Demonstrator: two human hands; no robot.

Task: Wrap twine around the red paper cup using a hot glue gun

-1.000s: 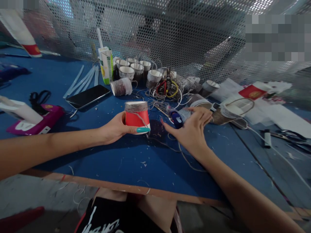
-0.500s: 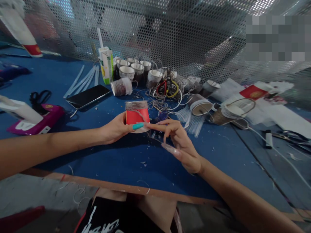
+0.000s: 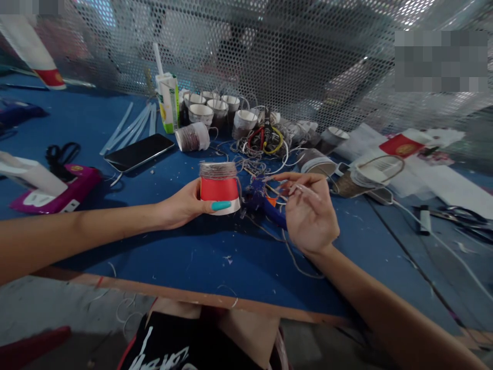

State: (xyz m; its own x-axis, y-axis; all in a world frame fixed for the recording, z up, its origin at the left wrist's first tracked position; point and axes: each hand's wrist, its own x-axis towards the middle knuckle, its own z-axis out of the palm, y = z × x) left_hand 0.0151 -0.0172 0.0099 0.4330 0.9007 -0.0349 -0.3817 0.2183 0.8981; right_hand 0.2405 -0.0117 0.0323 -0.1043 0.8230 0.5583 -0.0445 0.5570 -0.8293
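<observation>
Near the front edge of the blue table I see my left hand wrapped around one red paper cup, thumb across its front. The cup stands upside down on the table, with string wound around its upper part. My right hand hovers just right of the cup, fingers loosely curled and half open; a thin string runs by the fingertips, but I cannot tell whether they pinch it. One blue glue gun lies between the cup and that hand.

Behind them I count one string-wrapped cup on its side and about six more cups standing in a cluster at the mesh wall. One drink carton with a straw stands left of the cluster. One black phone lies flat on the left, beside a handful of clear glue sticks. One pair of black scissors rests above one pink box.
</observation>
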